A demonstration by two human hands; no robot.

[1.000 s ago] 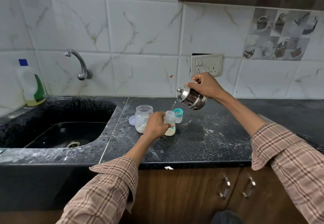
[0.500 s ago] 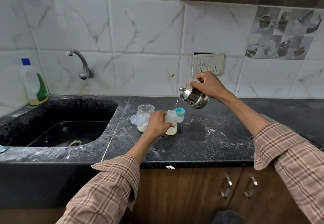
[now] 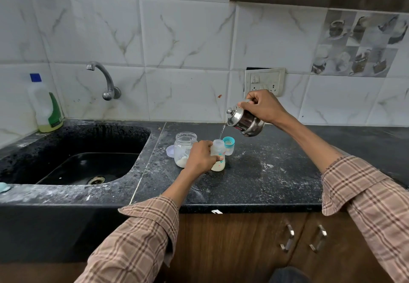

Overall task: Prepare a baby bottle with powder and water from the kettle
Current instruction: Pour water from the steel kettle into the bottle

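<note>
Now the right hand (image 3: 261, 105) grips a tilted steel kettle (image 3: 245, 120), its red label unreadable, above the clear plastic baby bottle (image 3: 218, 155) the left hand (image 3: 200, 157) holds.

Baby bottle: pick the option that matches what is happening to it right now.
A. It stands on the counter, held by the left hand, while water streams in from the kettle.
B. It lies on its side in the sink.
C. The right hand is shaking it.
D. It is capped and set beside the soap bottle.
A: the left hand grips the baby bottle upright on the counter, and a thin stream runs into it from the tilted kettle held by the right hand.
</note>
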